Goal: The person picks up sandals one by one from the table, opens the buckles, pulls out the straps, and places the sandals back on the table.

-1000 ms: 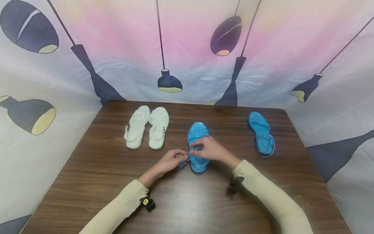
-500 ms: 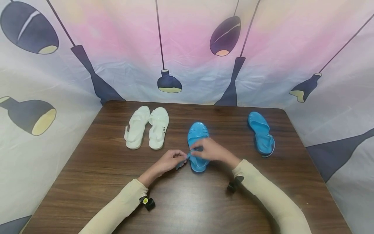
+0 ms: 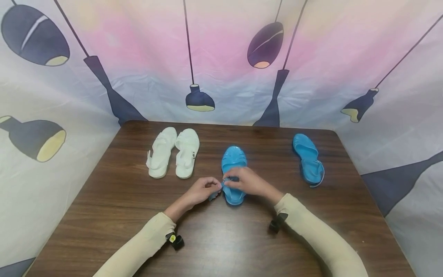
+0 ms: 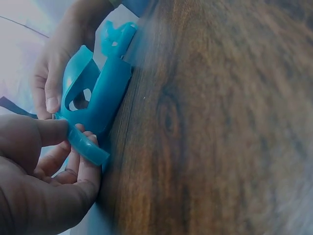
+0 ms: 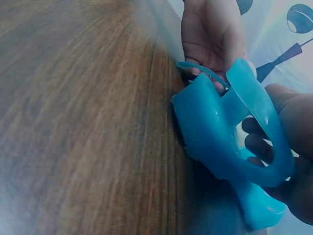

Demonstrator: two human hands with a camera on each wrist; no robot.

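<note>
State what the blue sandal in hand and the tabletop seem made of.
Blue sandal: likely glossy plastic or rubber; smooth, evenly coloured surface with bright highlights.
Tabletop: probably wood or wood-look laminate, satin finish; grain shows and light reflects softly.

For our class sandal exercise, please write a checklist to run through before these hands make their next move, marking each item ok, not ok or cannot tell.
1. Middle blue sandal sole-down on the table: ok.
2. Left hand pinching the strap: ok.
3. Right hand at the same sandal: ok.
4. Strap fastened: cannot tell; fingers partly cover the join.
5. Other blue sandal beside its mate: not ok; it lies apart, to the right.
6. White sandals clear of both hands: ok.
</note>
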